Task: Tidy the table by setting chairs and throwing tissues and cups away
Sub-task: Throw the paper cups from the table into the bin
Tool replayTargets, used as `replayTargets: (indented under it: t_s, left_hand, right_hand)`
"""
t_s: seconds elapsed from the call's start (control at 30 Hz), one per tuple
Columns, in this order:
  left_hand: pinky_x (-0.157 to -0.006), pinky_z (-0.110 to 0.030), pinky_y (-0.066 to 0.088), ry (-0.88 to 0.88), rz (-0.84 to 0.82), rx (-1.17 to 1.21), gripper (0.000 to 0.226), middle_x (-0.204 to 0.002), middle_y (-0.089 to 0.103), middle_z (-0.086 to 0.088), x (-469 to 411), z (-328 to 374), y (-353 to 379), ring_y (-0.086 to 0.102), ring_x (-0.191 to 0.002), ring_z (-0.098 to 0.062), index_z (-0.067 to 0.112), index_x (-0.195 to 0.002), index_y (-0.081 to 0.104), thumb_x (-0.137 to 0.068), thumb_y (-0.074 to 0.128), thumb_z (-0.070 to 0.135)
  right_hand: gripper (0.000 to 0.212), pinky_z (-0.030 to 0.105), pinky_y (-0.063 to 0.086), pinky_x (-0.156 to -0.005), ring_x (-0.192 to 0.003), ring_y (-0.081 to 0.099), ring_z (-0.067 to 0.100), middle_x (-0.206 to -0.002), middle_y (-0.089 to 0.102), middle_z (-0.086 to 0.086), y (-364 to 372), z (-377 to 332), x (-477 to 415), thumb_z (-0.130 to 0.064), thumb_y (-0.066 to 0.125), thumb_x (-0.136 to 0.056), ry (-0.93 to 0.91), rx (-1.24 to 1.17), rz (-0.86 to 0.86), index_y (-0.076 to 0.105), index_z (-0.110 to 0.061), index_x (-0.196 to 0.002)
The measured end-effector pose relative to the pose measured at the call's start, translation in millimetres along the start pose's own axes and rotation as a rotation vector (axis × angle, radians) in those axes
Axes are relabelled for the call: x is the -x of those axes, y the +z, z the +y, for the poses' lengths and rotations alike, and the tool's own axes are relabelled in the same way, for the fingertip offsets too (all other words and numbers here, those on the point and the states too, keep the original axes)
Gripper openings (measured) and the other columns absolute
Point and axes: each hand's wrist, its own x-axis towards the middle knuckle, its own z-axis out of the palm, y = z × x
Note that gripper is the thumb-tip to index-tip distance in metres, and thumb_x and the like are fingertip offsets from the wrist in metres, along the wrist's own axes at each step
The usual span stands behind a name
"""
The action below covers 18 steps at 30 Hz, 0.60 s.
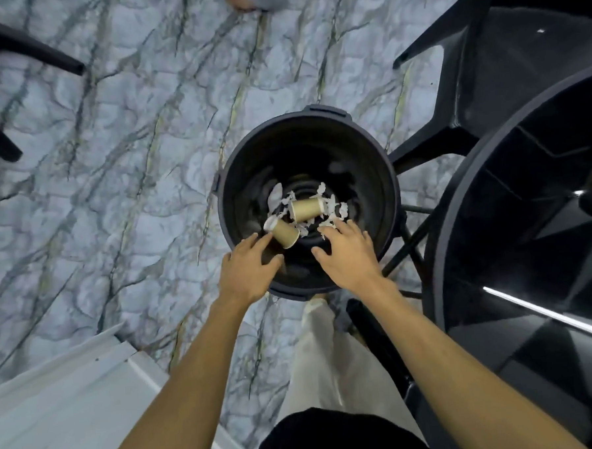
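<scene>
Two bare forearms reach forward from the near edge, over a black top and pale trousers, toward a round black plastic bin [228,207] standing on the grey veined marble-look floor [129,137]. Both hands hover palm-down over the bin's near rim with nothing in them: the left hand [247,273] has its fingers spread loosely, thumb angled to the right, and the right hand [348,259] has its fingers fanned wide over the opening.

Down inside the bin lie two tan paper cups with white rims. One paper cup [306,209] rests on its side near the middle; the other cup [283,232] is tilted just beyond the left hand's fingertips — whether it touches the bottom or is in mid-air cannot be told. Torn white tissues [275,193] are scattered around and under the cups.

To the right, a round black glossy table [529,246] fills the near-right area, and a black plastic chair [506,76] stands beyond it, its leg just beside the bin. Black chair legs [21,53] show at far left — blurred. A pale grey panel [73,390] sits at near left.
</scene>
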Motion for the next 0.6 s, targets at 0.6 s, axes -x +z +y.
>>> replayTargets:
  t_s: [0.6]
  left_hand:
    - [-0.112, -0.035, 0.030, 0.394, 0.361, -0.001, 0.050, -0.147, 0.050, -0.002, 88.1, 116.8, -95.0, 0.042, -0.137, -0.020, 0.024, -0.143, 0.050, -0.095, 0.057, 0.034]
  right_hand:
    - [0.046, 0.044, 0.018, -0.120, -0.146, 0.028, 0.026, -0.152, 0.043, 0.007, -105.2, -6.3, 117.4, -0.032, 0.055, -0.097, -0.158, -0.143, 0.449, 0.051, -0.019, -0.141]
